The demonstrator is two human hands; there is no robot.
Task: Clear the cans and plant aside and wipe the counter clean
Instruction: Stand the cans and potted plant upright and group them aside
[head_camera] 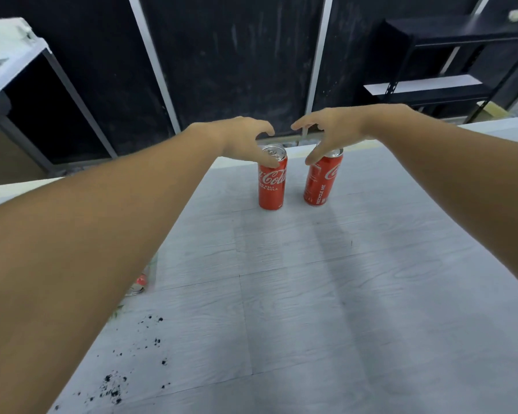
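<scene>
Two red cola cans stand upright side by side near the far edge of the pale wood-grain counter (311, 294). My left hand (245, 138) hovers over the left can (272, 186), fingers spread and curved, thumb touching its rim. My right hand (329, 132) hangs over the right can (320, 183), fingers apart, thumb down beside its top. Neither hand is closed around a can. Black soil crumbs (114, 386) lie scattered on the counter at the near left. A bit of something red and glassy (139, 282) peeks out under my left forearm; the plant is hidden.
Dark wall panels with pale metal strips (228, 55) rise behind the counter. A black shelf unit (431, 85) stands at the back right. A white-topped cabinet (15, 61) is at the back left. The counter's far edge runs just behind the cans.
</scene>
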